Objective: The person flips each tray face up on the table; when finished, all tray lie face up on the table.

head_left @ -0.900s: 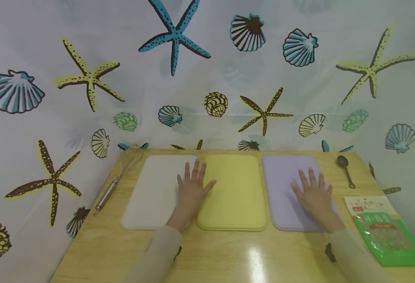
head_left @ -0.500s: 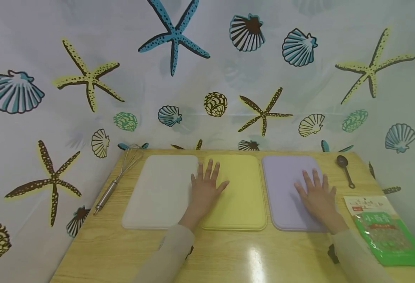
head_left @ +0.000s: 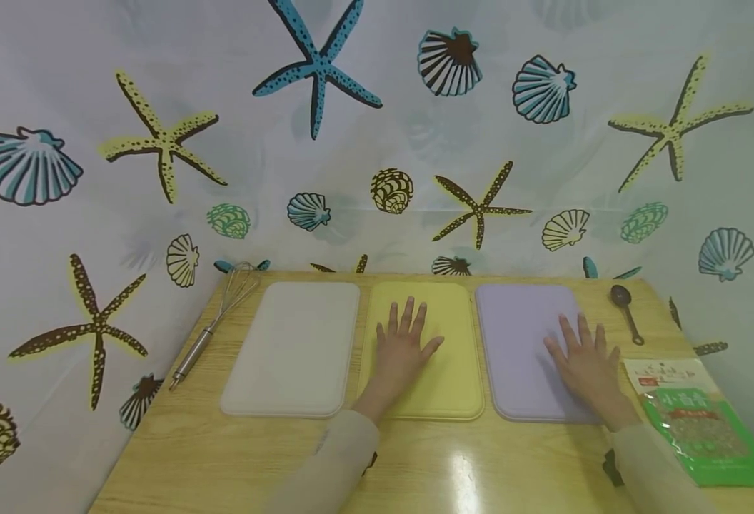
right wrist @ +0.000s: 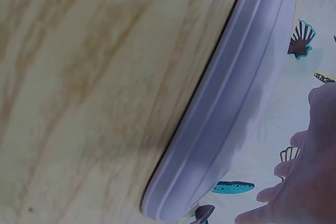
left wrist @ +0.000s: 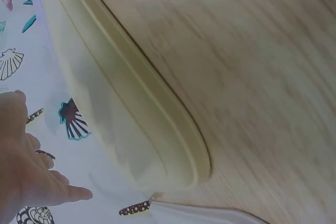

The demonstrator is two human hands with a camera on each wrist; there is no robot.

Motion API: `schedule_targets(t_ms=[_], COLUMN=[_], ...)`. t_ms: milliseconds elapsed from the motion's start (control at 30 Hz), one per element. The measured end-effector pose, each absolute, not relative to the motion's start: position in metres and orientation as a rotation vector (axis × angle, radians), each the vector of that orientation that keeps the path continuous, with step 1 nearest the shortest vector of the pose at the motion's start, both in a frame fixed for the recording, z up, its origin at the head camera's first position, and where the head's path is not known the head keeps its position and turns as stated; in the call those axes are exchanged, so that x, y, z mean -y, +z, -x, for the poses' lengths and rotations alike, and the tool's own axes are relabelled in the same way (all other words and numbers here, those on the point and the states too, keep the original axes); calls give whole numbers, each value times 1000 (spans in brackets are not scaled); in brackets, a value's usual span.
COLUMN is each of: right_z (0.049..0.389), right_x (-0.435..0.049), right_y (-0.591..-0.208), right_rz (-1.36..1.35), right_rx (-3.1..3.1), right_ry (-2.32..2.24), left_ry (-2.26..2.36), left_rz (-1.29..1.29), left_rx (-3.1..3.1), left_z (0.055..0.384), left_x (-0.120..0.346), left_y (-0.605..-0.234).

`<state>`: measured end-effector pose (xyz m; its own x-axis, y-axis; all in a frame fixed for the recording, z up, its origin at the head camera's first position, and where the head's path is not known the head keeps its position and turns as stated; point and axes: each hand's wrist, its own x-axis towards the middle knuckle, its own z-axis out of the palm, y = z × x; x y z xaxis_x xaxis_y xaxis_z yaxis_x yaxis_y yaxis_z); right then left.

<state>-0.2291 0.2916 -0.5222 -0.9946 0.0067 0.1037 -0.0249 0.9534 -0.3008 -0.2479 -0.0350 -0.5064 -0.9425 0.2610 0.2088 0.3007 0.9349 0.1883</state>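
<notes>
Three flat plastic boards with rounded corners lie side by side: a white board point(head_left: 293, 350), a yellow board point(head_left: 448, 385) and a lilac board point(head_left: 512, 350). My left hand point(head_left: 401, 353) is over the yellow board in the head view, fingers spread and straight, holding nothing. In the left wrist view, the left hand point(left wrist: 31, 166) shows raised above the stepped edge of the yellow board point(left wrist: 131, 103). My right hand point(head_left: 589, 368), also spread, is over the right half of the lilac board. The right wrist view has the right hand point(right wrist: 304, 166) above the lilac board point(right wrist: 226, 108), with nothing in its fingers.
A wire whisk point(head_left: 200, 350) with a metal handle lies at the left of the wooden table point(head_left: 428, 471). To the right are a dark brown spoon point(head_left: 627, 314) and a green and white food packet point(head_left: 705, 428). Shell-and-starfish fabric point(head_left: 364, 235) hangs behind and around the table.
My left hand has moved right, from the gap between the white and yellow boards to over the yellow one. The right hand has drifted slightly right and toward me. The boards have not moved.
</notes>
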Motion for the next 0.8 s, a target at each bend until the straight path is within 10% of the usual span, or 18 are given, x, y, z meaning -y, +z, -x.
schedule_targets(t_ms=[800], right_z=[222], right_x=[-309], right_y=[-534], right_rz=[12], right_rx=[3010], right_ry=[443], left_ry=[-399], left_rz=[551], left_rx=[2957], left_z=[234], left_x=[-36], left_y=[-515])
